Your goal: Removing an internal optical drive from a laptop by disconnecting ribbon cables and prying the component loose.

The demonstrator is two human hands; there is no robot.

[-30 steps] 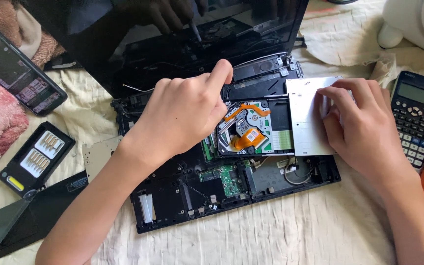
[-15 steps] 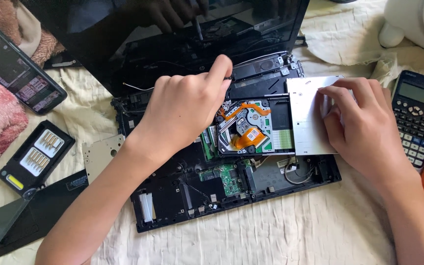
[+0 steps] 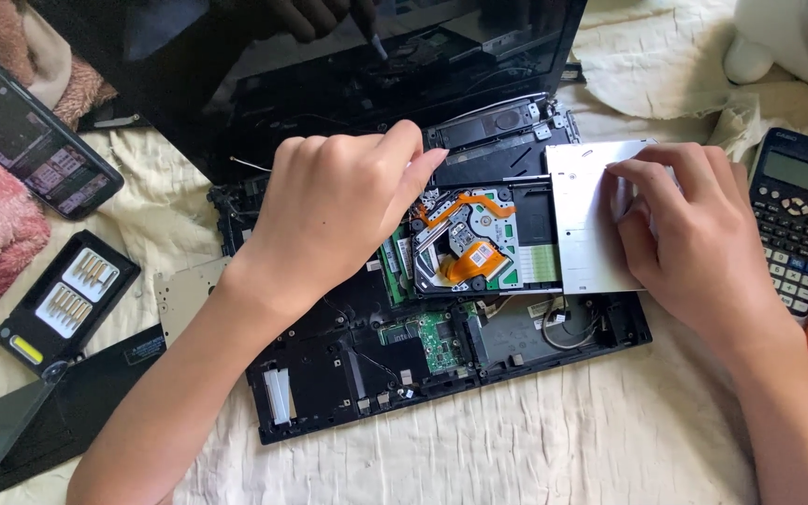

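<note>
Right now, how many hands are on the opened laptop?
2: the left hand over the black opened laptop base, the right hand on the silver metal drive tray.

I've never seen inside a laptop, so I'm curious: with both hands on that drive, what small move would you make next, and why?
Probably slide the silver optical drive a little further out to the right. Its flat metal tray already sticks out past the edge of the opened black laptop base. The right hand rests on that end, and the left hand sits at the drive's inner end.
</note>
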